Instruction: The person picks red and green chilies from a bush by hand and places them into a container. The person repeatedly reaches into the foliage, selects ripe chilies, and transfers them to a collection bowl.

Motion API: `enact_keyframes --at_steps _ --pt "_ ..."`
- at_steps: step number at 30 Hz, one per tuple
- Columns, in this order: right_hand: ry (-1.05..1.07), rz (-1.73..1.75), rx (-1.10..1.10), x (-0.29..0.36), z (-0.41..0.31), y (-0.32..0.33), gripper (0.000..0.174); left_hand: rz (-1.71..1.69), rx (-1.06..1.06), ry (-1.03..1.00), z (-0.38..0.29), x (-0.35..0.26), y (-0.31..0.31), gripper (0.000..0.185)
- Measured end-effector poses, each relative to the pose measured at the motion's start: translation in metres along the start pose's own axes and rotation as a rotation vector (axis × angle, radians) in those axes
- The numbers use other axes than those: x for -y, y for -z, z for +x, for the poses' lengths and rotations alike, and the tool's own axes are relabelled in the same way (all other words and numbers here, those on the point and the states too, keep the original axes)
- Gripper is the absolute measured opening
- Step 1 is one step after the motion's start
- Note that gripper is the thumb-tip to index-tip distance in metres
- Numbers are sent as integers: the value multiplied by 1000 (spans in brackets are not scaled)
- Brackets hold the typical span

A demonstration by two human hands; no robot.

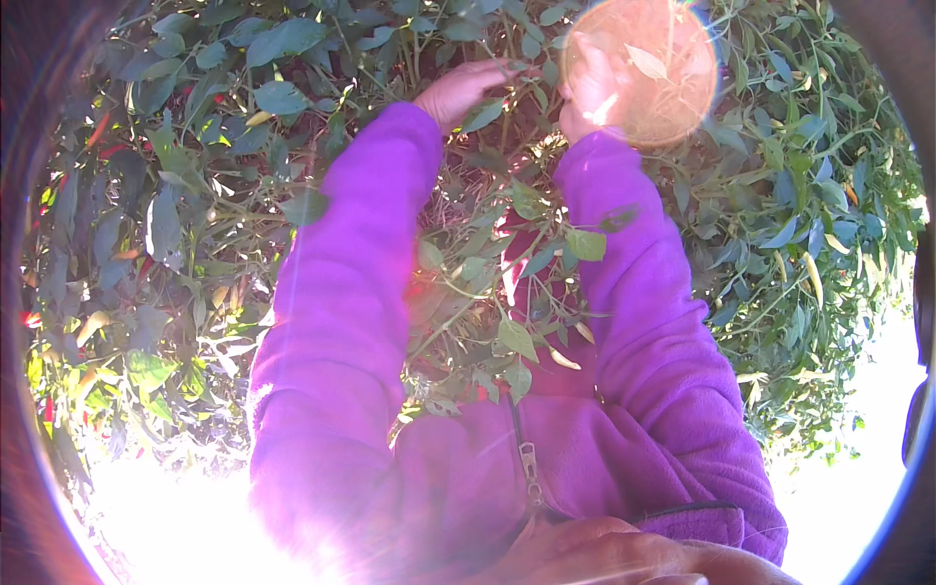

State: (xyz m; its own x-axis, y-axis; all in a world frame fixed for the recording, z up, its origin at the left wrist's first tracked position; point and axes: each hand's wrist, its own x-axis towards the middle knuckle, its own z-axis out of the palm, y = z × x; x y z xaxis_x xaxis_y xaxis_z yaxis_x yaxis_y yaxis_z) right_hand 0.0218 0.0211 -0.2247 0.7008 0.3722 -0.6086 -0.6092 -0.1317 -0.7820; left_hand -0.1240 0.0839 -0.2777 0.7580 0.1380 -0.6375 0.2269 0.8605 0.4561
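My left hand (464, 91), in a purple fleece sleeve, reaches among the stems and leaves of a pepper plant (281, 96) at the top middle. Its fingers point right and their tips pass behind foliage; whether they hold anything is hidden. To its right, my right hand (589, 88) is raised with the fingers curled, partly covered by a round orange lens flare. What it may grip cannot be made out in the glare. Between my forearms hangs a leafy branch (468, 292) with a pale pepper (564, 360) near my jacket.
Dense pepper plants surround my arms on both sides. Red peppers (99, 129) hang at the left, and pale yellow-green peppers (813, 279) hang at the right. Dry stalks lie lower between the plants. Strong sunlight washes out both lower corners.
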Motion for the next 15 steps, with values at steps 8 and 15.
enact_keyframes --at_steps 8,15 --pt "71 19 63 29 -10 -18 8 -136 -25 75 11 -12 3 52" --pt "597 -529 388 79 -41 -67 19 -14 -144 -21 2 0 -9 54"
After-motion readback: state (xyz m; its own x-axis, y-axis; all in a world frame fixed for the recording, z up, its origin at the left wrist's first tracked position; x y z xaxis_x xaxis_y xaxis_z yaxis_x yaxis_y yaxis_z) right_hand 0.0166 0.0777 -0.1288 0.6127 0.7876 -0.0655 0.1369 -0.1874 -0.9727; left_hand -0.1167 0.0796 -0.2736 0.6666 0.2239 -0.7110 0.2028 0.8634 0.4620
